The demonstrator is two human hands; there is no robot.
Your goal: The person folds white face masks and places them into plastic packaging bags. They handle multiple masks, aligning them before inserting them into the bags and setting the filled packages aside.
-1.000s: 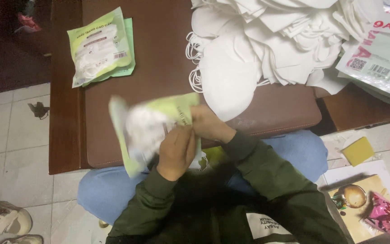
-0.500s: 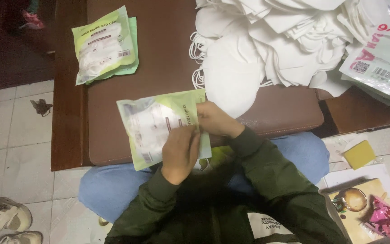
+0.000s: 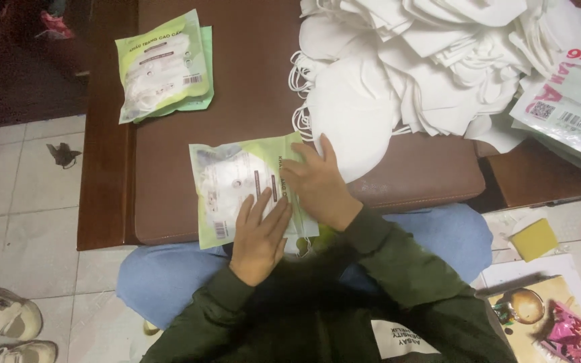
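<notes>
While both hands press on it, the filled mask packet (image 3: 237, 191) lies flat on the brown padded table (image 3: 250, 81), near its front edge and just in front of the person's lap. It is a pale green and white plastic pouch with white masks showing through its clear face, a barcode at its lower left corner, and its right end hidden under the hands.

Behind it to the right, a large heap of loose white face masks (image 3: 425, 60) covers the far right of the table, the nearest mask touching the packet's upper right corner beside the right hand. A second stack of green packets (image 3: 163, 64) lies well apart at the far left of the table. More printed white packets (image 3: 573, 107) sit at the right edge of the view. On the tiled floor (image 3: 28, 175) are a pair of shoes (image 3: 5, 323) at lower left and a yellow sponge (image 3: 534, 238) at right.

The left hand (image 3: 260, 235) lies palm down on the packet's lower right part, fingers spread and straight, grasping nothing. The right hand (image 3: 317, 185) rests flat on the packet's right end, fingers extended toward its top edge, also pressing rather than gripping. Both dark green sleeves (image 3: 398, 269) reach forward from the body.
</notes>
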